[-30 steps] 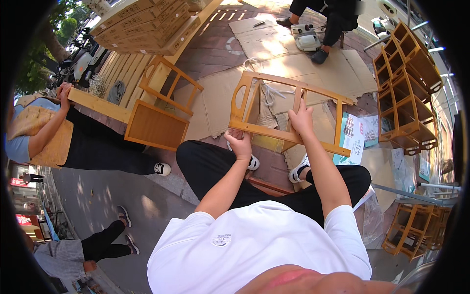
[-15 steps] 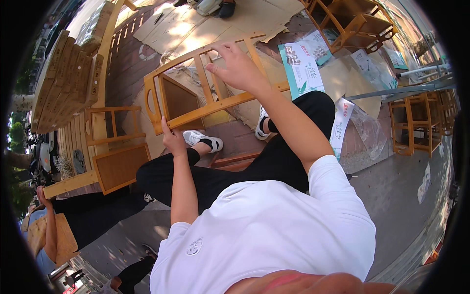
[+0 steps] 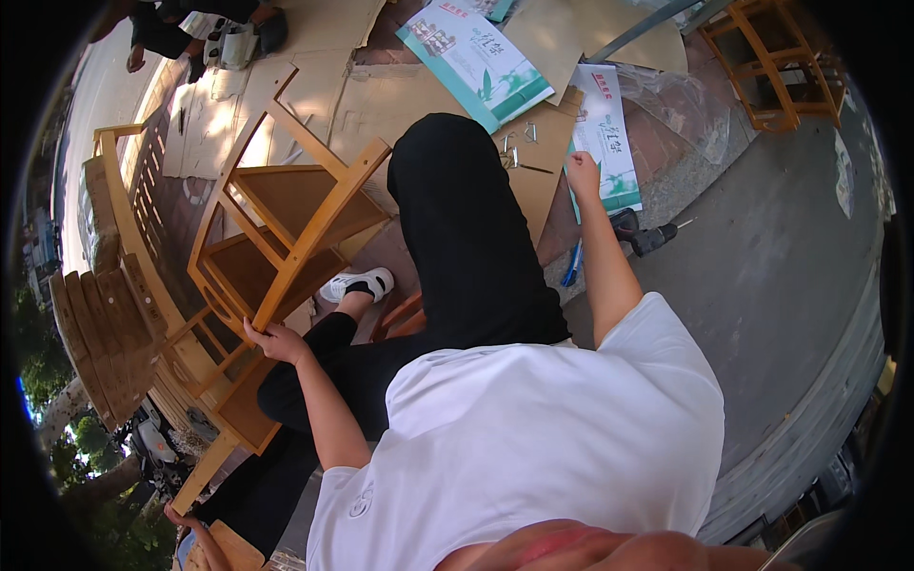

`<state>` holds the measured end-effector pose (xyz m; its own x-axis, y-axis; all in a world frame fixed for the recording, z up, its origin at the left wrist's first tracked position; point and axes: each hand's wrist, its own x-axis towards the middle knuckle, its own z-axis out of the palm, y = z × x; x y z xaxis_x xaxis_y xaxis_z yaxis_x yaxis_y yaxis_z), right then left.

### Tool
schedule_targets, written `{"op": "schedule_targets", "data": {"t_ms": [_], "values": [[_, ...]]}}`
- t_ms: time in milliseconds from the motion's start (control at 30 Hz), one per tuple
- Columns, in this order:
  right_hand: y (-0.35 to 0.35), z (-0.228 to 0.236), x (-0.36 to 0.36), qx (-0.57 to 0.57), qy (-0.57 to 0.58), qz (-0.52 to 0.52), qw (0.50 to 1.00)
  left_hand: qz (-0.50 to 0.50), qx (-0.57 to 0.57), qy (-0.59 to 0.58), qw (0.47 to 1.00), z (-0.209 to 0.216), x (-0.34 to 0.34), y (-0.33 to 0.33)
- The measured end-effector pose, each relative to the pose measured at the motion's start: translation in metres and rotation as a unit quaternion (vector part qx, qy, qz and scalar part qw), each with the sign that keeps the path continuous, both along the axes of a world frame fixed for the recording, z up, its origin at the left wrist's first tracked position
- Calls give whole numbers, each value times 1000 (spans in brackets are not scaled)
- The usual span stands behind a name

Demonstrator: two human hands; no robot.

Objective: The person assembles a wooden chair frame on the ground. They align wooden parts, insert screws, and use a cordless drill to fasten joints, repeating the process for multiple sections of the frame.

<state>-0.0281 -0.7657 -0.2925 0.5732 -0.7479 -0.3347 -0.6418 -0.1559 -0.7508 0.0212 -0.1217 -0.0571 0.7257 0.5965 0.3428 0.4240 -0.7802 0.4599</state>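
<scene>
My left hand (image 3: 276, 341) is closed on the near end of a wooden side frame (image 3: 286, 271), a ladder-like piece with crossbars and a curved outer rail. The frame tilts up and away from me. Behind its bars, flat brown wooden panels (image 3: 309, 200) show in part. To the right, my right hand (image 3: 583, 176) is closed over a white and green printed carton sheet (image 3: 619, 186); whatever its fingers hold, if anything, is hidden. Small metal fittings (image 3: 509, 154) lie on brown cardboard (image 3: 545, 190), left of that hand.
A power drill (image 3: 652, 238) and a blue-handled tool (image 3: 572, 265) lie beside my right forearm. Another printed sheet (image 3: 476, 62) lies ahead. Wooden racks (image 3: 776, 67) stand far right, stacked cartons (image 3: 105, 324) at left. Other people are at far left and lower left.
My right hand has come off the wooden frame and moved right, over the printed sheet. My left hand still holds the frame, which now tilts more steeply. The view has turned right.
</scene>
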Motion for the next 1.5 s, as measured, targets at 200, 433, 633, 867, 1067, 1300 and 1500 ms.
{"op": "schedule_targets", "data": {"t_ms": [200, 433, 633, 867, 1067, 1300, 1500], "values": [[107, -116, 1, 34, 179, 491, 852, -50, -25, -28, 998, -1, -4, 11], [103, -141, 86, -50, 140, 154, 977, -50, -63, -27, 996, -4, 0, 3], [83, -130, 141, -123, 145, 148, 971, -54, -94, -24, 994, -8, 0, 19], [59, -140, 169, -130, 49, 140, 980, -36, -113, -10, 993, -10, 1, 23], [53, -130, 142, -161, 174, 288, 928, -41, -80, 0, 996, -12, -3, 24], [75, -138, 119, -136, 207, 286, 926, -49, -75, -3, 996, -8, 0, 19], [62, -140, 128, -125, 217, 374, 893, -45, -94, 2, 995, -10, -2, 29]]}}
